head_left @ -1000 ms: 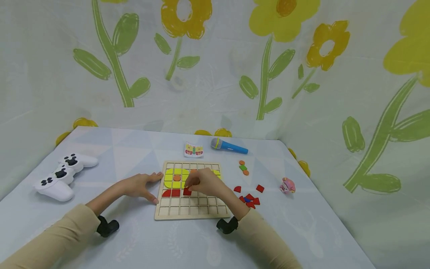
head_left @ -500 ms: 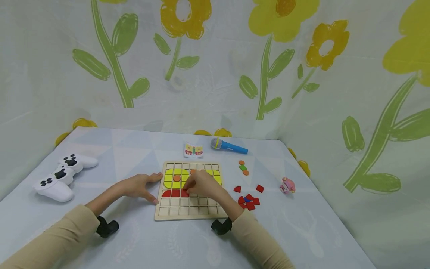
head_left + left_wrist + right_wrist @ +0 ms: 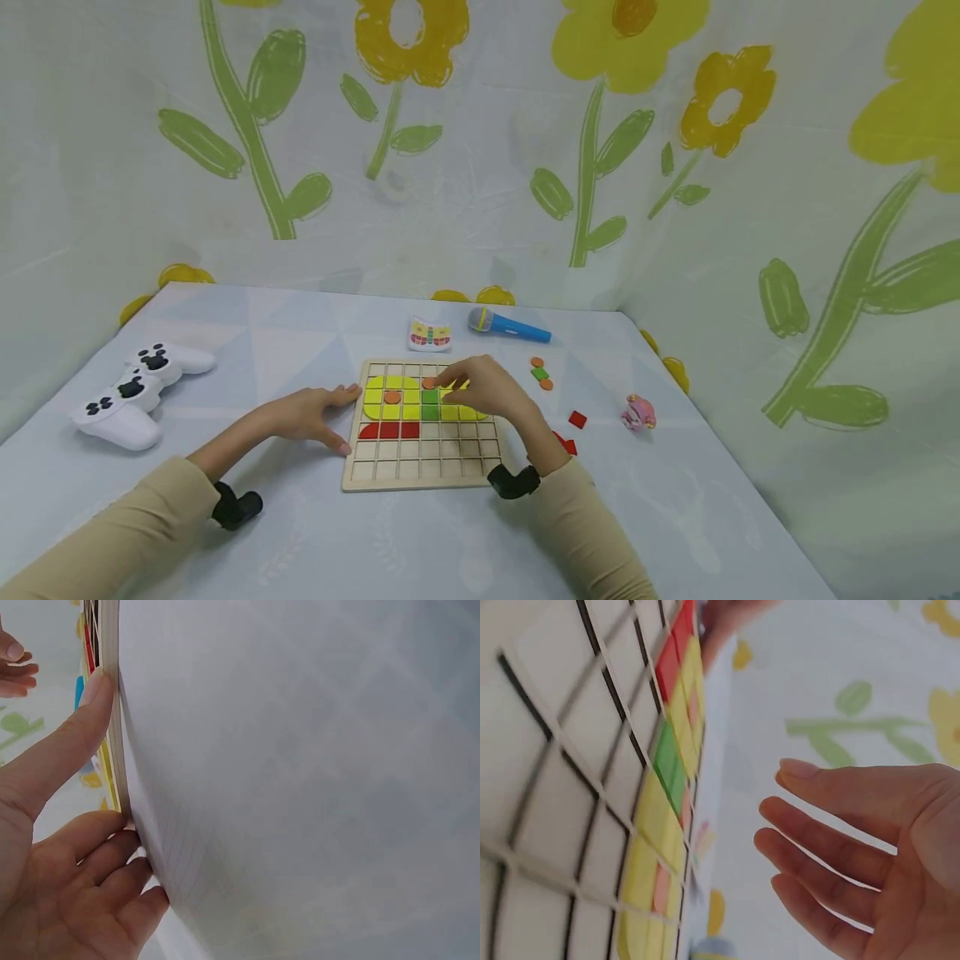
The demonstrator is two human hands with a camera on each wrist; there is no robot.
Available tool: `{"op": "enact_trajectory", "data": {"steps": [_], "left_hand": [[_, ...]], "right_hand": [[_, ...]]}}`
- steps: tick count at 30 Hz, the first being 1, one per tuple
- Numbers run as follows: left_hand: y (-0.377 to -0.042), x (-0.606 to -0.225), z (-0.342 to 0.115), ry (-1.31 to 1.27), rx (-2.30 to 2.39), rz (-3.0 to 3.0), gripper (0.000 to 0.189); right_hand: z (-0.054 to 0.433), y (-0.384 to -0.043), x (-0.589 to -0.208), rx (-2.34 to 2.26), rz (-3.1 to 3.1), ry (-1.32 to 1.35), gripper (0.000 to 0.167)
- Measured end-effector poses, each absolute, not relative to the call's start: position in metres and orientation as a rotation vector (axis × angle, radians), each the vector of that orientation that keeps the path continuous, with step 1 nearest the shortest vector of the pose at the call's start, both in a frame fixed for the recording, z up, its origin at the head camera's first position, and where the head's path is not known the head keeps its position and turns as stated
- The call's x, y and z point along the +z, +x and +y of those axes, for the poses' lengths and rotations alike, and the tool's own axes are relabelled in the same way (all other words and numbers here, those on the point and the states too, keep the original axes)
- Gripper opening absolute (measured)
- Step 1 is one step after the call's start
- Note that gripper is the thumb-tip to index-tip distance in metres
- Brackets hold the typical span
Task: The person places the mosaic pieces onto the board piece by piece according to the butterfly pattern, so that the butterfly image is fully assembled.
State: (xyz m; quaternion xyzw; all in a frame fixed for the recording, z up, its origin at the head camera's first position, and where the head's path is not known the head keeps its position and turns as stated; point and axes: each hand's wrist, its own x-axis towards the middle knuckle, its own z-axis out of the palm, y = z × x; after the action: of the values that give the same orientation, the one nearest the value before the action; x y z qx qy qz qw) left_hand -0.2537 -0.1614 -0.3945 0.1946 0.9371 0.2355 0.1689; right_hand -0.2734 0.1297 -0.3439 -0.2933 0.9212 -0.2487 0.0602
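Note:
A wooden grid board lies on the table, its upper part filled with yellow pieces, green squares and orange discs. Below them on the left runs a short row of red pieces. My left hand rests against the board's left edge, thumb and fingers spread; the left wrist view has the thumb tip on the board's side. Over the right half of the board hovers my right hand, fingers loosely bent. Nothing is between its fingers in the right wrist view.
Right of the board lie loose red pieces, partly hidden by the right arm, and small orange and green pieces. A pattern card and a blue microphone lie behind it. A white game controller sits left, a pink figurine right.
The right hand has set a red square into the row, let it go and risen up and to the right, uncovering the green squares. The left hand has stayed at the board's edge.

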Motion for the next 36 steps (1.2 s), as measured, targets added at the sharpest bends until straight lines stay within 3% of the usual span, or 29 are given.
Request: {"op": "enact_trajectory", "data": {"steps": [6, 16, 27, 36], "left_hand": [[-0.254, -0.395, -0.162, 0.545, 0.676, 2.661, 0.106], [-0.254, -0.396, -0.161, 0.553, 0.685, 2.655, 0.107], [-0.254, -0.395, -0.162, 0.579, 0.682, 2.655, 0.106], [-0.254, -0.395, -0.162, 0.576, 0.687, 2.654, 0.107]], "right_hand": [[0.166, -0.292, -0.340, -0.770, 2.983, -0.630, 0.022], [0.228, -0.324, -0.366, -0.724, 3.072, -0.225, 0.025], [0.256, -0.334, -0.383, -0.696, 2.986, -0.122, 0.031], [0.257, -0.336, -0.384, -0.844, 2.997, -0.125, 0.014]]}}
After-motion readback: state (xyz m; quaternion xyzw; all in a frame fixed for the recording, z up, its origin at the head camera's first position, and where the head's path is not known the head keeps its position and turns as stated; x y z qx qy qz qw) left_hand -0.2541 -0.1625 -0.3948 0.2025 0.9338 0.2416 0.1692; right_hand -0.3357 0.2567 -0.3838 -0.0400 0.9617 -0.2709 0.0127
